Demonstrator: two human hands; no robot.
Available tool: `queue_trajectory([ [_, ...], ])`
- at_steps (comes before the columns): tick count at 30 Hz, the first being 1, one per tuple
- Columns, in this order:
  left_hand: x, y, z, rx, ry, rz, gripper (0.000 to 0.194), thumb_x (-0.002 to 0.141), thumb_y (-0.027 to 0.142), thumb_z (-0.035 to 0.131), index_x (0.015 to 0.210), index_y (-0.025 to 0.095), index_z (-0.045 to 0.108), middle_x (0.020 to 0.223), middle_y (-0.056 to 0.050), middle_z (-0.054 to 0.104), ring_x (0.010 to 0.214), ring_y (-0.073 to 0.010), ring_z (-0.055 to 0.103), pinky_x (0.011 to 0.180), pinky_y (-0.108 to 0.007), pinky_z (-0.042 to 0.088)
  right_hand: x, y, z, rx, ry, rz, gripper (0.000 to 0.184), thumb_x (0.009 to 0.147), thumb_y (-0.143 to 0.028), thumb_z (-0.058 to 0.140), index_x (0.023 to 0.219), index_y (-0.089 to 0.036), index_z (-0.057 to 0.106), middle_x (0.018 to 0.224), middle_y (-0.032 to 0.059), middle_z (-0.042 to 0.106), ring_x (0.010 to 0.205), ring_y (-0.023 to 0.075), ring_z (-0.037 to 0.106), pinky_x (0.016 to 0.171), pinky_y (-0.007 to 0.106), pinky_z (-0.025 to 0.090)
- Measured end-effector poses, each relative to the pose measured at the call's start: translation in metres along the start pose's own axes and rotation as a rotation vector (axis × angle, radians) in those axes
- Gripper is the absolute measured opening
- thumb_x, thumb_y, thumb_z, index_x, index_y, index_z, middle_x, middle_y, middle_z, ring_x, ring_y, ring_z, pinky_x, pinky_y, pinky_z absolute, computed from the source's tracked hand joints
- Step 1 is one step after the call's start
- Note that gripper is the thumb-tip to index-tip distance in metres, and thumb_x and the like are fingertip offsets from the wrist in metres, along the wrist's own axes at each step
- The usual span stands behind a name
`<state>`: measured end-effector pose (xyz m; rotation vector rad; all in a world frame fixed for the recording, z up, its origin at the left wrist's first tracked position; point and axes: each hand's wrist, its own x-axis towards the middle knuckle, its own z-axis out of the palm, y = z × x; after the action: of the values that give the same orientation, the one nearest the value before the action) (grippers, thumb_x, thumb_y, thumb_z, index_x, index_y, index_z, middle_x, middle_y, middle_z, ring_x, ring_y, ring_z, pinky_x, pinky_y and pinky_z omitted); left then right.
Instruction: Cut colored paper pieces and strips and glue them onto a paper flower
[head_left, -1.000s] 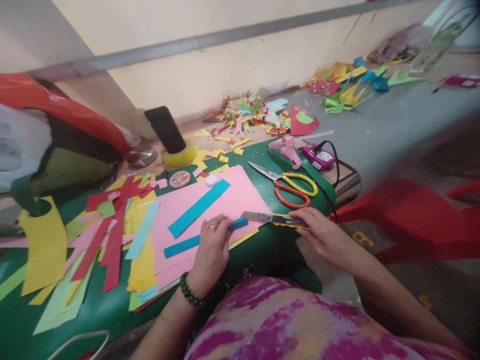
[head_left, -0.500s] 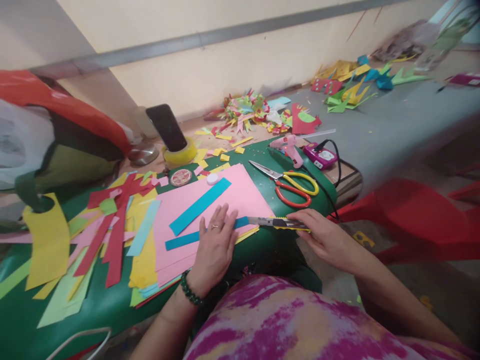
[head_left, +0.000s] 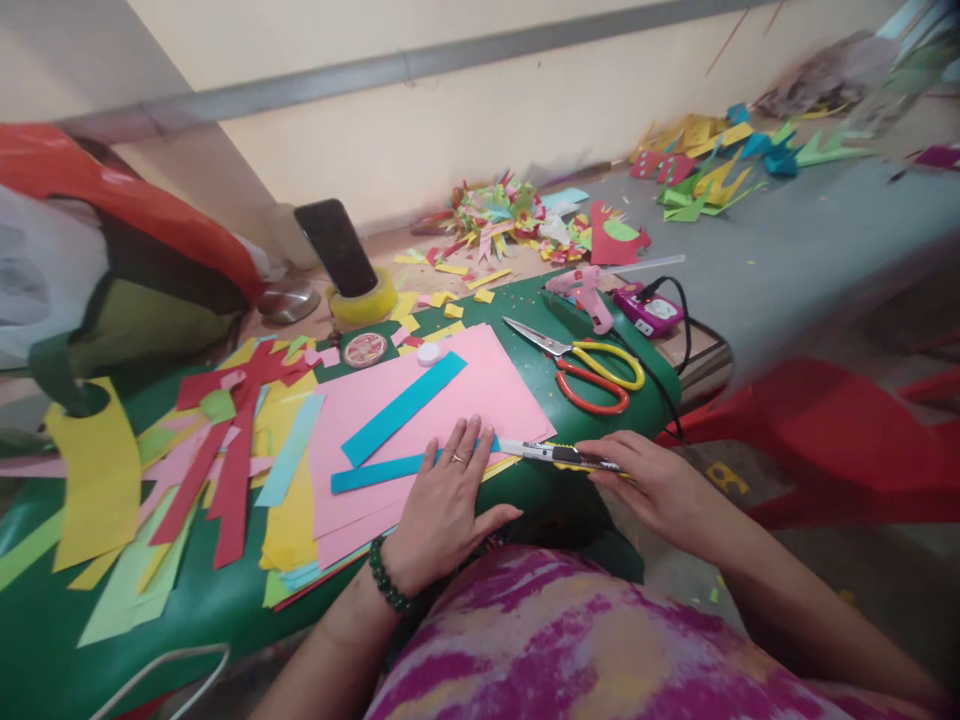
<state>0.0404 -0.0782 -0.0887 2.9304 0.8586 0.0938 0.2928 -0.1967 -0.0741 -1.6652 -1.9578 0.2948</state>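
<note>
1. the left hand (head_left: 448,500) lay palm down across the lower blue strip (head_left: 386,472), its fingers straight and nearly side by side, its thumb spread well out; it pressed on the strip without gripping anything.
2. the right hand (head_left: 646,482) had its thumb and fingers closed around the handle of a utility knife (head_left: 553,454); how the fingers curled underneath could not be told.
3. the knife pointed toward the left hand, its blade out and its tip at the right end of the lower blue strip; whether it reached under the paper could not be told.
4. that strip lay on the stacked pink sheets (head_left: 504,392), near their front edge, and the upper blue strip (head_left: 405,408) slanted just behind it.
5. a small white disc (head_left: 429,354) sat by the upper strip's far end.
6. to the right of the sheets, scissors (head_left: 559,349) lay on the green surface (head_left: 202,620), with a pink glue gun (head_left: 586,286) behind them.
7. red strips (head_left: 234,500) lay farther left, over yellow and green paper.
</note>
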Motion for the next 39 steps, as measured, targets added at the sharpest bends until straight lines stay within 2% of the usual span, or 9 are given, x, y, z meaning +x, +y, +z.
queue_trajectory([
  [8,0.003,0.005,-0.009,-0.033,-0.078,-0.023,0.098,0.084,0.08,0.019,0.153,0.01,0.026,0.158,-0.017,0.026,0.147,-0.0332,0.023,0.115,-0.053,0.027,-0.002,-0.007,0.008,0.0,0.001,-0.003,0.024,0.098,-0.024,0.045,0.117,-0.022,0.06,0.099,0.0091,0.068,0.088,0.0203,0.069,0.074,0.032,0.059],
  [14,0.003,0.009,-0.013,-0.081,-0.119,-0.04,0.102,0.081,0.082,0.028,0.154,0.011,0.023,0.16,-0.018,0.022,0.148,-0.0327,0.019,0.116,-0.054,0.024,-0.002,-0.008,0.019,0.005,0.051,-0.052,0.028,0.101,-0.031,0.041,0.118,-0.021,0.06,0.098,0.0094,0.069,0.085,0.0202,0.071,0.07,0.03,0.058],
  [23,0.001,0.01,-0.007,-0.184,-0.027,-0.051,0.103,0.08,0.084,0.032,0.154,0.013,0.022,0.16,-0.017,0.023,0.149,-0.0294,0.017,0.118,-0.053,0.021,-0.007,-0.001,0.029,0.014,0.058,-0.044,0.033,0.099,-0.043,0.042,0.115,-0.022,0.063,0.099,0.0091,0.072,0.086,0.0224,0.072,0.068,0.03,0.058],
  [27,-0.01,0.004,-0.013,-0.201,-0.008,-0.102,0.103,0.078,0.085,0.033,0.154,0.017,0.021,0.161,-0.016,0.02,0.149,-0.0307,0.014,0.117,-0.058,0.017,-0.008,0.006,0.031,0.018,0.063,-0.06,0.037,0.098,-0.048,0.043,0.115,-0.023,0.063,0.099,0.0082,0.073,0.086,0.0235,0.073,0.069,0.031,0.058],
  [31,-0.026,-0.001,-0.015,-0.216,-0.024,-0.161,0.101,0.077,0.084,0.041,0.153,0.019,0.026,0.16,-0.015,0.023,0.149,-0.0309,0.018,0.117,-0.059,0.018,-0.009,0.011,0.035,-0.017,0.056,-0.07,0.04,0.095,-0.054,0.045,0.114,-0.023,0.063,0.1,0.0071,0.073,0.084,0.0234,0.073,0.068,0.031,0.057],
  [39,-0.03,-0.002,-0.009,-0.246,0.001,-0.15,0.104,0.075,0.085,0.04,0.153,0.018,0.026,0.16,-0.016,0.023,0.149,-0.0306,0.018,0.117,-0.06,0.017,-0.009,0.007,0.038,-0.061,0.038,-0.111,0.041,0.097,-0.053,0.042,0.117,-0.023,0.062,0.099,0.0065,0.072,0.082,0.0217,0.073,0.064,0.029,0.056],
])
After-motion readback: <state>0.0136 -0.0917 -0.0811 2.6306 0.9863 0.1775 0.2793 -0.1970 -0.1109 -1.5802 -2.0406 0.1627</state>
